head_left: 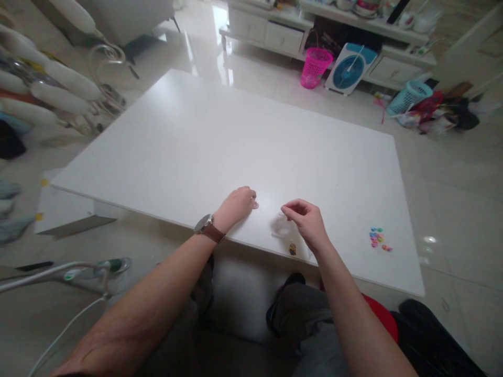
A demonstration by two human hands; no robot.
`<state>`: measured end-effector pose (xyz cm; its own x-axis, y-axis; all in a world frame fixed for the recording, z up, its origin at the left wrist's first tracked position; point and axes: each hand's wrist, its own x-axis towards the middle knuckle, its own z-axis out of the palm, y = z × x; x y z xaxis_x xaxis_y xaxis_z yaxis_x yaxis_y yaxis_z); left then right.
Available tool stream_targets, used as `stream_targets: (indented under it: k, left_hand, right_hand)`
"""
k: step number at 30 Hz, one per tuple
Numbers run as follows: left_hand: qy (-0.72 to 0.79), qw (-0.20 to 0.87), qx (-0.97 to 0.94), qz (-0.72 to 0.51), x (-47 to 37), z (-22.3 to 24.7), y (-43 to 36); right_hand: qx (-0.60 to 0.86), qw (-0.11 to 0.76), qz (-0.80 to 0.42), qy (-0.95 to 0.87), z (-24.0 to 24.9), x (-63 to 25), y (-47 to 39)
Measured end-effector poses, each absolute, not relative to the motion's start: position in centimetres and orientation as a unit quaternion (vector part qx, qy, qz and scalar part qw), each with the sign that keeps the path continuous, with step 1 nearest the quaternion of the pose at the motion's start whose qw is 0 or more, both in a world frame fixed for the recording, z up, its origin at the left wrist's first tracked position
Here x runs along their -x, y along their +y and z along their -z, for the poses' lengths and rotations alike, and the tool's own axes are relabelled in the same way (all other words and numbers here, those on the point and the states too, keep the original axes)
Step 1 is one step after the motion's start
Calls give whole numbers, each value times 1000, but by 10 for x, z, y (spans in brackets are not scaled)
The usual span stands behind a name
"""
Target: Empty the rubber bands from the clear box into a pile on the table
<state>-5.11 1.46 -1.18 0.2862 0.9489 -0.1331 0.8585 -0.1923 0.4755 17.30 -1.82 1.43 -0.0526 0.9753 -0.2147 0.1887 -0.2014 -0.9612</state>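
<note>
Right of centre, the right hand [306, 215] pinches, thumb against forefinger, at the top of a clear, see-through bag [282, 226] on the white worktop [314, 152]. The left hand [239, 203], fingers bent, touches a small pinkish piece [255, 204] at the centre. A dark-and-yellow piece [292, 248] lies just below the bag; multicoloured beads [378, 238] cluster lower right. A pink basket [315, 67] stands upper right.

Dim, soft light; floor glare; blurred edges.
</note>
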Motion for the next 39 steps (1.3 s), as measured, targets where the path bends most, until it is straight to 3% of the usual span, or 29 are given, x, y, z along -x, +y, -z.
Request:
stream_targets:
  k: [21, 31, 39]
  left_hand:
    - [575, 231, -775, -126, 55, 13, 14]
    - [670, 245, -617, -334, 69, -26, 32]
    - [595, 283, -674, -333, 45, -37, 11]
  right_hand:
    - [573, 366, -508, -528, -15, -173, -18]
    - [577, 394, -499, -513, -23, -175, -14]
    - [549, 350, -364, -666, -34, -167, -32]
